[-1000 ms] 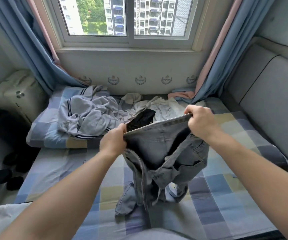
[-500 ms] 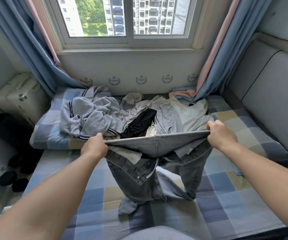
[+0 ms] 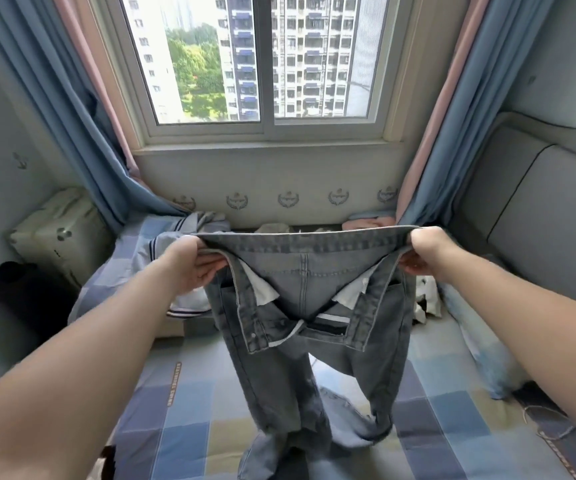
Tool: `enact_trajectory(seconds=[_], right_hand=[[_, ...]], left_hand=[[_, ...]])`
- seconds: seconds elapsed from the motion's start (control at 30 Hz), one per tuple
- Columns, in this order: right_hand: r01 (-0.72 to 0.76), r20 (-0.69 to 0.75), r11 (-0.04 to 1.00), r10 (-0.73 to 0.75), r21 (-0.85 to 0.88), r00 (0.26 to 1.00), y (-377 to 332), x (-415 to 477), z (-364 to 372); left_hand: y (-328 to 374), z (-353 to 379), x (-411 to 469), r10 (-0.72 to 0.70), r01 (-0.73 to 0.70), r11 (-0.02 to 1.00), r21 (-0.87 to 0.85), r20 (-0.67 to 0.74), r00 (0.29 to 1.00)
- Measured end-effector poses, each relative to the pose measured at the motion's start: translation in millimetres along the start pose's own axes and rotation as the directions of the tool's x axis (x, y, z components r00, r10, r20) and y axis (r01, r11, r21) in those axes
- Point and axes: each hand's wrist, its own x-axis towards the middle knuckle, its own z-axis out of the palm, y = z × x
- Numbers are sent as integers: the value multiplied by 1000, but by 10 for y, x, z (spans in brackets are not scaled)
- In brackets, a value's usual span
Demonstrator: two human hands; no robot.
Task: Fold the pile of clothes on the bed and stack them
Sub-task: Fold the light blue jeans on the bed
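Grey jeans hang in front of me, held up by the waistband with the fly undone and the white pocket linings showing. My left hand grips the waistband's left end and my right hand grips its right end, stretching it taut. The legs drop down and their ends crumple on the checked bed sheet. Behind the jeans lies the pile of clothes, mostly hidden; a grey top with dark stripes shows at the left.
A window with blue and pink curtains stands behind the bed. A grey padded headboard lines the right side. A pale suitcase and a dark bag sit on the floor at the left.
Both hands have raised the jeans and pulled the waistband wider, so the legs now hang straighter. The view has tilted up toward the window.
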Motion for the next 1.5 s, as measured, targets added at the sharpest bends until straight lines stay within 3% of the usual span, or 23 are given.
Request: enact_trajectory(seconds=[0.13, 0.27, 0.33, 0.4, 0.53, 0.67, 0.83, 0.93, 1.03, 1.1, 1.2, 1.3, 1.4, 1.5], right_hand=[[195, 43, 979, -197, 56, 979, -675, 39, -208], [494, 121, 869, -492, 15, 862, -1429, -27, -478], [593, 61, 795, -591, -126, 805, -1794, -16, -571], [651, 0, 726, -668, -224, 744, -2138, -33, -616], [614, -75, 552, -775, -564, 628, -2763, -374, -720], [671, -51, 553, -789, -495, 613, -3174, -623, -753], [720, -14, 676, -731, -157, 683, -3443, -895, -681], [673, 14, 738, -674, 46, 739, -3573, -1079, -620], [521, 124, 809, -567, 273, 814, -3759, -1241, -567], [408, 234, 842, -502, 352, 833, -3862, -1299, -551], [331, 279, 861, -451, 385, 848, -3895, -1322, -504], [277, 318, 878, -411, 391, 854, -3809, -1333, -412], [273, 367, 902, -392, 336, 844, -3757, -1346, -287], [295, 396, 902, -407, 315, 823, -3735, -1425, -139]], left_hand=[[912, 61, -321, 254, -246, 966, -84, 110, 961], [1732, 59, -615, 533, -532, 845, -53, 147, 833], [2094, 56, -801, 685, -686, 727, 39, 32, 728], [2359, 74, -976, 813, -783, 580, 227, -103, 573], [2840, 99, -1405, 943, -732, 334, 594, -220, 251], [3258, -59, -1626, 957, -572, 288, 768, -219, 187], [3516, -201, -1798, 960, -368, 279, 887, -249, 127], [3600, -229, -1787, 932, -528, 362, 768, -285, 225], [3676, -302, -1744, 882, -561, 471, 681, -358, 306], [3695, -350, -1713, 805, -541, 593, 597, -421, 418], [3666, -465, -1506, 667, -484, 740, 467, -413, 620], [3598, -488, -1260, 553, -481, 833, 275, -378, 742], [3376, -132, -1404, 541, -521, 841, 146, -219, 812], [3178, 205, -1531, 583, -585, 811, 3, -78, 808]])
